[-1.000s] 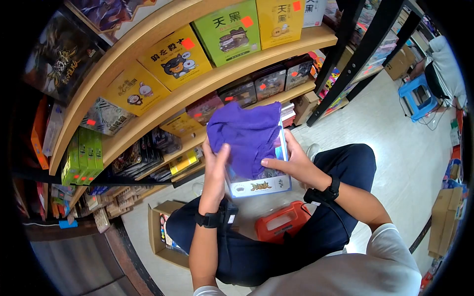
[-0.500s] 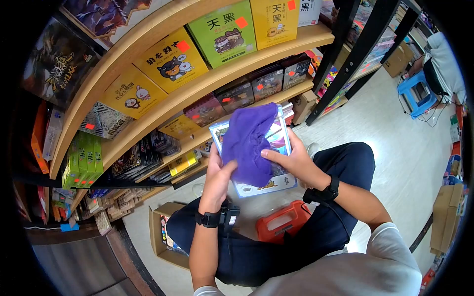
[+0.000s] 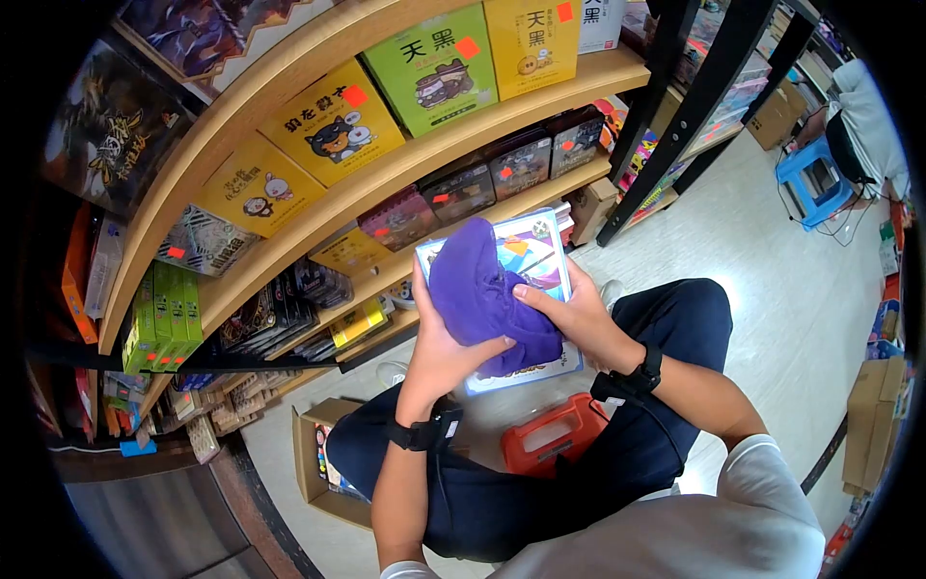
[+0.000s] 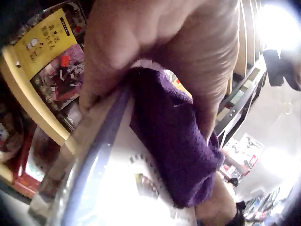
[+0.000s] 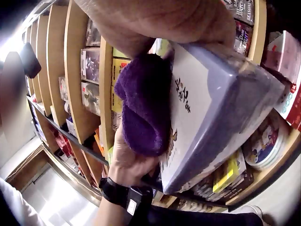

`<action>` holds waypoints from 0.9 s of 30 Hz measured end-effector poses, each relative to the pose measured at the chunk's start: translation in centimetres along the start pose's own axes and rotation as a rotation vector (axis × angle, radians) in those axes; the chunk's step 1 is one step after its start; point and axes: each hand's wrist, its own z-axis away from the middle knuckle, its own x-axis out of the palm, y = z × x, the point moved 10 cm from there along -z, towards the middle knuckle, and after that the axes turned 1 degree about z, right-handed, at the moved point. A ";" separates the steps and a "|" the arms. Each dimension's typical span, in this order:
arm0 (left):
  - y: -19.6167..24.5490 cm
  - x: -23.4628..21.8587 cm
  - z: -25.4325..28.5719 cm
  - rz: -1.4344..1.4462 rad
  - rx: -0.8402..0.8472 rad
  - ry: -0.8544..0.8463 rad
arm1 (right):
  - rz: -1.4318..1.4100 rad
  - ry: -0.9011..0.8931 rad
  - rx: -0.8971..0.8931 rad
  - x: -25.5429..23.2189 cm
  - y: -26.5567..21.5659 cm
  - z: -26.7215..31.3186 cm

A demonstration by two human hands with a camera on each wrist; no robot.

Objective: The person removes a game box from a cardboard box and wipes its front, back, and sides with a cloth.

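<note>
A purple cloth (image 3: 473,289) lies bunched over the face of a board game box (image 3: 535,241) with a pale blue edge, tilted up above the lap. My left hand (image 3: 434,352) grips the box's left side, its thumb lying across the cloth. On the opposite side, my right hand (image 3: 588,323) holds the box, with the thumb tip on the cloth's edge. In the left wrist view, the cloth (image 4: 169,141) hangs beneath the left palm over the white box face. The right wrist view shows the box's clear-wrapped side (image 5: 216,127); the fingers behind the box are mostly hidden.
Wooden shelves (image 3: 424,145) full of boxed games stand just ahead. A red-orange plastic case (image 3: 555,436) lies on the floor between the legs, and an open cardboard box (image 3: 318,458) sits beside the left knee. A blue stool (image 3: 812,188) stands at far right.
The cloth has slid down and left across the box, bunching up and uncovering the upper right of its face. My left thumb has moved right over the cloth. Both hands still hold the box.
</note>
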 end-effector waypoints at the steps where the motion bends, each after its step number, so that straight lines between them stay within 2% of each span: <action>1: -0.4 0.0 0.0 0.033 -0.012 0.024 | 0.000 -0.013 0.006 0.1 0.1 -0.1; 5: -1.4 -1.5 -0.3 -0.007 0.022 0.144 | 0.078 -0.107 0.011 0.3 -0.3 -0.1; 8: -0.5 -2.3 -0.5 -0.085 0.033 0.161 | 0.113 -0.205 0.012 1.2 -0.8 0.2; 10: -1.4 -2.7 -0.4 -0.063 -0.008 0.154 | 0.165 -0.236 -0.011 1.6 -1.0 0.3; 18: -1.1 -2.6 0.1 -0.011 0.016 0.188 | 0.177 -0.150 -0.090 0.9 -0.4 -0.3; 19: -1.9 -2.8 0.0 0.103 0.010 0.190 | 0.151 -0.144 -0.094 0.8 -0.5 -0.4; 22: -3.2 -3.2 -0.3 0.188 -0.067 0.251 | 0.155 -0.131 -0.077 0.6 -0.4 -0.3; 23: -3.3 -3.1 -0.1 0.178 -0.111 0.275 | 0.175 -0.130 -0.086 0.6 -0.4 -0.3; 26: -2.5 -3.1 -0.2 -0.058 -0.038 0.242 | 0.203 -0.129 -0.102 0.6 -0.3 -0.1; 27: -2.4 -2.9 -0.2 0.016 -0.033 0.231 | 0.192 -0.128 -0.100 0.6 -0.4 -0.1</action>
